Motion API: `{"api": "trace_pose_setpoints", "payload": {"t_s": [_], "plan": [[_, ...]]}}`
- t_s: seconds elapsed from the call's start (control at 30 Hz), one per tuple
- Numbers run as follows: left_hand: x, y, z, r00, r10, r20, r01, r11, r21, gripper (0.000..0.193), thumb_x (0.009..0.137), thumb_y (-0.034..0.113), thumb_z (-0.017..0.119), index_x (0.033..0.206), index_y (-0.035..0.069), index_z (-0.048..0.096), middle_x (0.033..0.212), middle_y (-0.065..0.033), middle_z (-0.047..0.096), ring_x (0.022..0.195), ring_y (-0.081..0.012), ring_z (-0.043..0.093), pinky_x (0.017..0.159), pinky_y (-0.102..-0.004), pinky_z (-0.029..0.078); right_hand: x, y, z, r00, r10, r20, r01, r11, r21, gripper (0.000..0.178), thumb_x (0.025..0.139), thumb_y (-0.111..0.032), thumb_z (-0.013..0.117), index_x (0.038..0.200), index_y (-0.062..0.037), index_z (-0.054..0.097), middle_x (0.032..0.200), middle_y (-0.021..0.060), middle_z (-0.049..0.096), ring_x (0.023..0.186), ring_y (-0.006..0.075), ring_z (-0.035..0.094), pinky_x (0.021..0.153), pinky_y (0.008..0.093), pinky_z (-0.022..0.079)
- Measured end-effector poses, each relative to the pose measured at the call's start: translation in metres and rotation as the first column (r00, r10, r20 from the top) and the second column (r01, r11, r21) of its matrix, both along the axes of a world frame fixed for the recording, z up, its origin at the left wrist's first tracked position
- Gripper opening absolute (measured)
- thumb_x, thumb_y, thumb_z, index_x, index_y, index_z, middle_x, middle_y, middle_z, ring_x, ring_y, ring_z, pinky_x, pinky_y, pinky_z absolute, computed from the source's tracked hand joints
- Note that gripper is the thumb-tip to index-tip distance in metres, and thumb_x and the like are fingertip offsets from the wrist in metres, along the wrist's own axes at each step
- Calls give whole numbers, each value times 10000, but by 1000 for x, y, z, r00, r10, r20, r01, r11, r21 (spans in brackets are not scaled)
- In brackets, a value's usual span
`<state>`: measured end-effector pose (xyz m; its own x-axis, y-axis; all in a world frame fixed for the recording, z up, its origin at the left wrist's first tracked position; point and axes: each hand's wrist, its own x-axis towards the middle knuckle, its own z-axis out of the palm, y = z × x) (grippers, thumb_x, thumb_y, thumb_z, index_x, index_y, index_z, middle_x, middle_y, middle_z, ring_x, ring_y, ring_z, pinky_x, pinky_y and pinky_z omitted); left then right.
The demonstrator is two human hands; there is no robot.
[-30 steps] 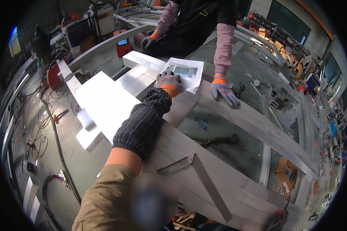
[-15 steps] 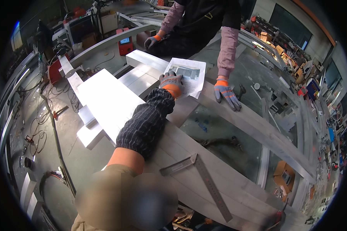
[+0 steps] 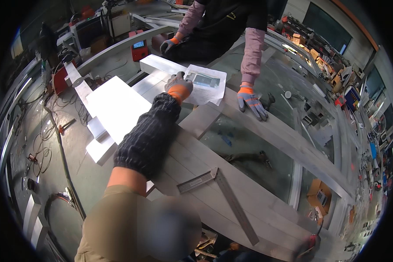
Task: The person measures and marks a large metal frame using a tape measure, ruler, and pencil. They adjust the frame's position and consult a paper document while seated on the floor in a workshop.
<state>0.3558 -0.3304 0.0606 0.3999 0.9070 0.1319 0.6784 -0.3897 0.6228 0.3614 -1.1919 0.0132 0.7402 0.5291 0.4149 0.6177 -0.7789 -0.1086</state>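
Observation:
My left hand (image 3: 178, 87), in a grey glove with an orange cuff, reaches far forward at the end of a dark knit sleeve. It rests with curled fingers on the left edge of a printed paper sheet (image 3: 207, 85). The sheet lies on a long grey metal beam (image 3: 266, 135) of a big frame. Across from me a co-worker leans over the frame, with one gloved hand (image 3: 251, 102) flat on the beam just right of the sheet and the other hand (image 3: 167, 43) further back. My right hand is out of view.
A metal try square (image 3: 218, 192) lies on the near beam. White flat panels (image 3: 118, 109) and short profile offcuts (image 3: 98, 148) lie to the left. A red machine (image 3: 138, 49) stands behind, cables run over the floor at left, and cluttered benches are at right.
The view has shifted slightly. My left hand stays at the sheet's left edge, and the co-worker's hands keep their places.

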Motion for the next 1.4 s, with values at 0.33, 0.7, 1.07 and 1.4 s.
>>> {"api": "trace_pose_setpoints", "payload": {"t_s": [0.33, 0.7, 1.07, 1.4], "plan": [[-149, -71, -34, 860, -495, -123, 507, 802, 314, 299, 959, 356, 675, 1075, 105, 789, 1129, -134, 735, 1158, -356, 631, 1064, -464, 450, -12, 31, 5, 989, -150, 4, 145, 962, 231, 490, 929, -167, 685, 1369, -3, 544, 1313, 259, 598, 1155, 465, 591, 1026, 503, 474], [-149, -72, -52, 910, -415, 7, 354, 786, 507, 363, 921, 322, 703, 1210, 102, 720, 1189, -161, 706, 1128, -400, 636, 997, -489, 490, 8, -3, -28, 989, -140, -53, 149, 960, 236, 487, 952, -116, 688, 1401, -2, 540, 1315, 225, 623, 1168, 383, 626, 1041, 444, 513], [-375, 49, -50, 825, 518, 226, -557, 812, 173, 508, 917, 249, 585, 1397, 82, 575, 1278, -239, 670, 1205, -412, 630, 1047, -438, 504, 5, -16, -14, 972, 22, -236, 72, 920, 386, 434, 1129, -271, 417, 1426, 35, 496, 1373, 241, 621, 1267, 349, 625, 1086, 444, 539], [-371, 22, -109, 803, 577, 148, -574, 816, -67, 565, 885, 213, 611, 1449, 203, 591, 1276, -231, 686, 1207, -396, 643, 1050, -431, 513, -5, -30, -21, 981, -85, -175, 149, 905, 399, 566, 1147, -392, 231, 1413, 33, 492, 1355, 256, 611, 1263, 358, 623, 1081, 459, 543]]}}
